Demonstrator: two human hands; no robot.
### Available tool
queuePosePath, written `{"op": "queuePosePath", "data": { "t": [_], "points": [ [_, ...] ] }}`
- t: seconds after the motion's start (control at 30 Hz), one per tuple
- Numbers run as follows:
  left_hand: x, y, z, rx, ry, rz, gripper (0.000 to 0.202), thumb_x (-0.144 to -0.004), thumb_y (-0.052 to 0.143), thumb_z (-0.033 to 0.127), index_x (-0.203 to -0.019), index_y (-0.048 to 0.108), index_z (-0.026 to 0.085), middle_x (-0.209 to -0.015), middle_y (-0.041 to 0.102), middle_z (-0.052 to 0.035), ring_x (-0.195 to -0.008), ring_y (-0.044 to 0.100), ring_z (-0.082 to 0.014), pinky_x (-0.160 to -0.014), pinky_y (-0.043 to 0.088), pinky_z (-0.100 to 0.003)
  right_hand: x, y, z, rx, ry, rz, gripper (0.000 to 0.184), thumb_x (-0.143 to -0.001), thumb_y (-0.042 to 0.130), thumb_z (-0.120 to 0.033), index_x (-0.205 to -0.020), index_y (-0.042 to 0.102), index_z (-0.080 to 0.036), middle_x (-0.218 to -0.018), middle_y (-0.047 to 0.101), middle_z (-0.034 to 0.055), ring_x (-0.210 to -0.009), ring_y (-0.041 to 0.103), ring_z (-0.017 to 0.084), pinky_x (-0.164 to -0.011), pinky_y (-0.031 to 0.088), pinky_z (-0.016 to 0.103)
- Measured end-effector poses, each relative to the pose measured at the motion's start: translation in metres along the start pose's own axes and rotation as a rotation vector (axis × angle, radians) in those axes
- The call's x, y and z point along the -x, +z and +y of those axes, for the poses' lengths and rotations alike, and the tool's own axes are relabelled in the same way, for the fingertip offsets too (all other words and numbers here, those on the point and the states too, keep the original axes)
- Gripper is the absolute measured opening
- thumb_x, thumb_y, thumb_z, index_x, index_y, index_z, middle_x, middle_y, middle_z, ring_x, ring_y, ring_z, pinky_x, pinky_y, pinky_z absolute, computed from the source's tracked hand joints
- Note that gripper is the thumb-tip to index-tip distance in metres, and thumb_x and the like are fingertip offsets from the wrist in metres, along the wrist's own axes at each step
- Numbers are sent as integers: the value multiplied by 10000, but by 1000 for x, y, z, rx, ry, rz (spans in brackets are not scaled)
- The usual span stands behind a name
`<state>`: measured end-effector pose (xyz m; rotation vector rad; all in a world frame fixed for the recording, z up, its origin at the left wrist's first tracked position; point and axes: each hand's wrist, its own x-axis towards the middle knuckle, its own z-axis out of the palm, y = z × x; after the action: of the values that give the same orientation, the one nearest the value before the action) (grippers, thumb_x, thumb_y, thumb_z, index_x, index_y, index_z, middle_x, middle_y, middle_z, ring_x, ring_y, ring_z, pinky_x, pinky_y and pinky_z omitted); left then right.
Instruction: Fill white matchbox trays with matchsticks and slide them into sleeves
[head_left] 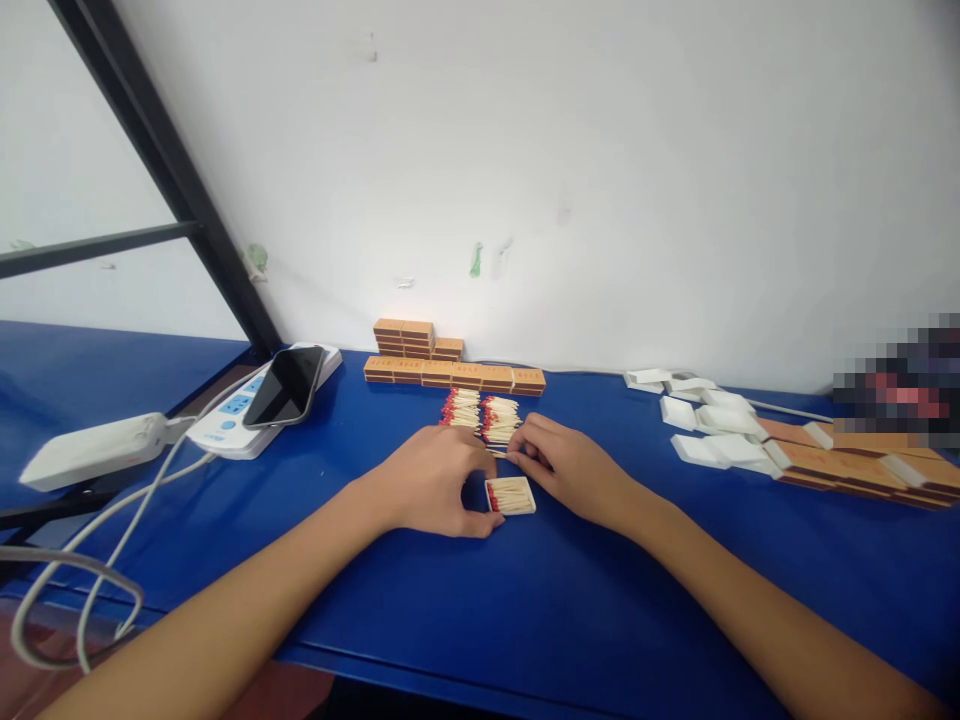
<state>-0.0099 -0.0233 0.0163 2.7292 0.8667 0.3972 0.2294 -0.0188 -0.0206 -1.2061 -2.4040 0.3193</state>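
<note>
A small white matchbox tray (529, 508) holding red-tipped matches (514, 494) lies flat on the blue table. My left hand (435, 480) curves around the tray's left end, thumb at its near corner and fingers by its far corner. Just beyond the tray, two heaps of loose matches lie side by side: a left heap (463, 408) and a right heap (501, 415). My right hand (559, 460) is closed in a pinch at the near edge of the right heap, with thumb and forefinger on match ends. The left hand partly covers the left heap.
Matchboxes (454, 375) form a row and stacks near the wall. White empty trays (724, 420) and more matchboxes (847, 465) lie at the right. A phone (285, 385) rests on a power strip (232, 435) at the left, near a white adapter (97, 450) and looping cables (112, 515).
</note>
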Motion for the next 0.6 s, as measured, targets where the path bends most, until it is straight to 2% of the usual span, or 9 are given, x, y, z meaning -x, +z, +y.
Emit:
{"op": "queuePosePath", "data": {
  "t": [0.17, 0.33, 0.47, 0.6],
  "points": [
    [0, -2, 0, 0, 3, 3, 262, -751, 812, 416, -875, 758, 191, -791, 694, -8, -684, 604, -157, -616, 406, -292, 3, -2, 4, 81, 29, -25, 110, -1061, 508, -216, -984, 586, -206, -1013, 622, 52, -775, 621, 172, -693, 463, 301],
    [-2, -3, 1, -30, -36, 4, 272, -767, 803, 432, -878, 759, 187, -761, 666, -10, -674, 588, -163, -622, 415, -305, 10, -14, 5, 41, 49, 15, 158, -1082, 458, -249, -976, 572, -222, -1013, 625, 49, -781, 620, 173, -688, 473, 303],
    [-2, -2, -1, -59, -81, 22, 271, -787, 791, 446, -867, 744, 192, -752, 657, -17, -690, 590, -178, -622, 402, -310, 13, -21, -5, -3, 33, 14, 168, -1094, 443, -273, -990, 567, -226, -1016, 620, 46, -771, 609, 165, -695, 478, 306],
    [-2, 0, -3, -66, -84, 28, 271, -789, 788, 448, -868, 738, 193, -747, 652, -18, -693, 585, -182, -624, 391, -310, 13, -16, -19, 51, 2, -47, 129, -1071, 487, -229, -983, 580, -216, -1019, 621, 53, -775, 613, 176, -693, 475, 316]
  ]
}}
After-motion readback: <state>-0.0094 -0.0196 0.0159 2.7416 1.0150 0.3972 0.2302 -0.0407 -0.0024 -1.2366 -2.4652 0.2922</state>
